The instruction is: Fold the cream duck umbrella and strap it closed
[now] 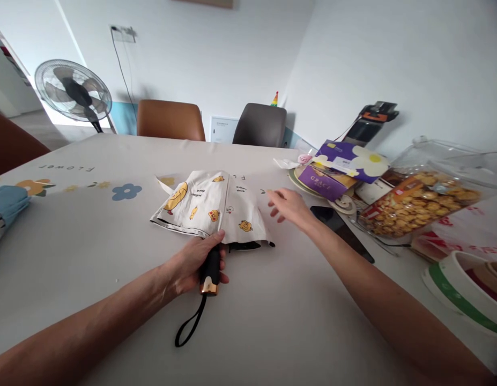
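A folding umbrella (210, 209) lies on the table with its white canopy loosely gathered, printed with yellow ducks and small lettering. Its black handle (210, 265) has a gold-coloured end, from which a black wrist strap (191, 323) loops down onto the tabletop. My left hand (198, 262) is wrapped round this handle just below the canopy's edge. To the right of the canopy, my right hand (287, 206) hovers with its fingers apart and holds nothing. A narrow gap separates it from the fabric.
At the right stand a clear jar of snacks (421, 198), a purple box (348, 161), a dark phone (342, 231) and a white-and-green tape roll (465, 289). Blue fabric (7, 209) lies at the left edge. Chairs (171, 119) and a fan (73, 91) are beyond the table.
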The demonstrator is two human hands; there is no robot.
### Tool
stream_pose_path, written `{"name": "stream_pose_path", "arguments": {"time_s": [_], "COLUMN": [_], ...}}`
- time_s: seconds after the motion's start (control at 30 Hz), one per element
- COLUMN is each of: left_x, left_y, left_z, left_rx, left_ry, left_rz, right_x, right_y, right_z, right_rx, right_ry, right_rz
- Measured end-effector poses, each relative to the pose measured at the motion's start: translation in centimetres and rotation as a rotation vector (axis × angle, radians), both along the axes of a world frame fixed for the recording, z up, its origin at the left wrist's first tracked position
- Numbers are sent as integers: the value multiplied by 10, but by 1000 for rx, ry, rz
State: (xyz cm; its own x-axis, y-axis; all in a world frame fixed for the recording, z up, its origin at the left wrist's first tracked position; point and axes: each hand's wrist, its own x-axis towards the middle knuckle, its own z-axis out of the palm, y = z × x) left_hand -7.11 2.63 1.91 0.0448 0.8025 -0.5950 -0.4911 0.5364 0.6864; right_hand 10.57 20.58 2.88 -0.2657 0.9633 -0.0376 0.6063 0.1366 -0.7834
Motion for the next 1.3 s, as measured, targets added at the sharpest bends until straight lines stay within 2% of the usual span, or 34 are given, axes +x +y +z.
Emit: {"name": "stream_pose_path", "arguments": {"time_s": [0.1, 0.2, 0.57, 0.63, 0.77, 0.93, 1.07, 1.2, 1.3], "left_x": [1, 1, 1, 1, 0, 1, 1, 1, 1], "left_y": [-1, -1, -2, -2, -2, -2, -2, -2, -2], "left_z": [-1, -2, -2, -2, -2, -1, 0, 0, -2], "left_rx": [12, 17, 8, 16, 15, 13, 29, 38, 34], "left_ry": [3, 7, 20, 17, 18, 4, -13, -15, -9], "left_rz": [-1, 4, 3, 5, 3, 13, 6, 1, 3], "right_x": [14, 16, 9, 8, 4, -2, -12, -21, -22], "right_y": [-5, -16, -64, -73, -80, -72, -61, -49, -43], "right_z": [-9, -13, -4, -5, -10, -12, -10, -11, -13], "right_rx": [-291, -503, -1027, -1026, -881, -832, -740, -666, -696], "right_ry": [57, 150, 132, 208, 478, 715, 903, 977, 948], "right_rz": [15, 64, 422, 416, 248, 77, 3, -52, -22]}}
